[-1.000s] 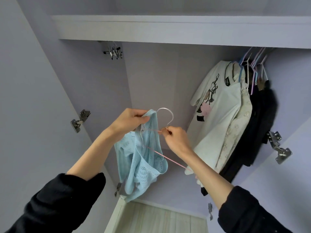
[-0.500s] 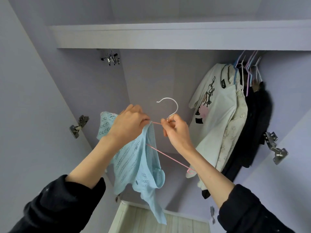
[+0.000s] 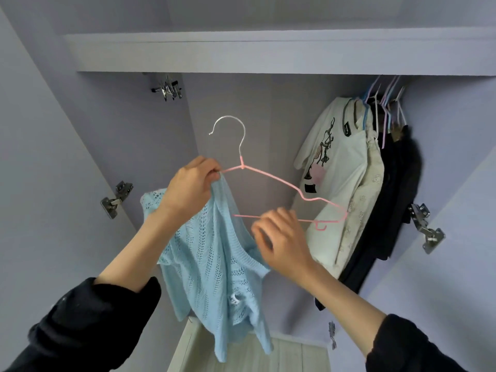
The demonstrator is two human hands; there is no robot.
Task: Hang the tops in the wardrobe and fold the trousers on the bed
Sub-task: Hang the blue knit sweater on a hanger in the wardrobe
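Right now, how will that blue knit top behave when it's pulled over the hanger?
The blue top looks floppy: it droops in folds from the left hand. Probably light, since one pinch holds it and the thin hanger. Its open weave may snag on the small hook at the hanger's end.

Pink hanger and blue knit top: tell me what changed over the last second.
The right hand let go of the pink hanger near its neck and dropped toward the bottom bar, blurred, fingers loose. The hanger's right arm swung out of the blue knit top, now bare. The left hand still pinches top and hanger together at the left shoulder. The hung clothes did not change.
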